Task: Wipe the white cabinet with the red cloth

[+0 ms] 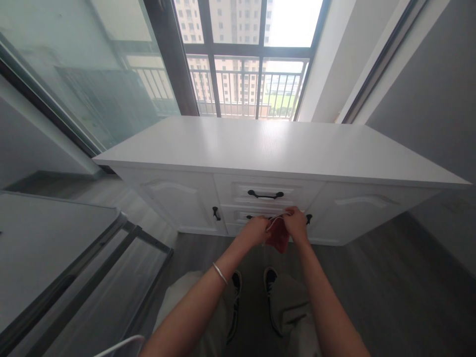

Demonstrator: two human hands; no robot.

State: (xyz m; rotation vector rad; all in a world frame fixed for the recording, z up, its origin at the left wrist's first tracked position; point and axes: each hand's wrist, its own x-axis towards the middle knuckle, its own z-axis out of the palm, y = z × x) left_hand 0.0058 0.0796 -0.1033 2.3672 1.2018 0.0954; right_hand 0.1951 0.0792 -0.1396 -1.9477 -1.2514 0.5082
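Note:
Between my two hands hangs a small red drawstring pouch with a pale cord along its top. My left hand is closed on the pouch's left upper edge and cord. On the other side, my right hand pinches the right upper corner, its fingers pressed together. The pouch is in front of the lower drawer of a white cabinet, whose lower handle is partly covered by my hands. What the pouch contains, if anything, cannot be seen.
Above my hands is the upper drawer's black handle, below the white cabinet top. A door handle is to the left. A grey-framed piece stands at lower left. My shoes are on the dark floor. Windows rise behind.

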